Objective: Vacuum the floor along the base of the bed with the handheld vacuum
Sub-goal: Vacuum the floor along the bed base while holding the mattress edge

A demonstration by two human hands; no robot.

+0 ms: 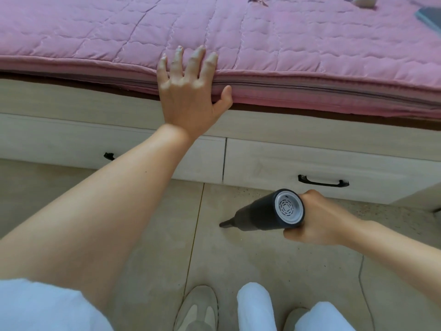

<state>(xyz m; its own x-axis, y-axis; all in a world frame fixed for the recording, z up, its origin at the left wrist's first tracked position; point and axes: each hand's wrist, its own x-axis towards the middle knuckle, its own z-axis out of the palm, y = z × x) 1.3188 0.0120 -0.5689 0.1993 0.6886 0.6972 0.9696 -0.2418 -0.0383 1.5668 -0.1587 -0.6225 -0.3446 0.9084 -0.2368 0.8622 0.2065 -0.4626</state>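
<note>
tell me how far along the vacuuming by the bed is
Done: the tile around the nozzle looks fairly clean. In hand: the right hand grips the vacuum, nozzle on or just above the floor, while the left hand rests on the mattress edge. Left: dark specks still lie along the drawer base to the right.

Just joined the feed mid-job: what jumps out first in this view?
The pink quilted mattress cover fills the top, with the left hand resting flat on its edge. Lower right, the right hand grips a black cylindrical handheld vacuum, nozzle down at the beige tiled floor before the pale wooden bed drawers.
</note>
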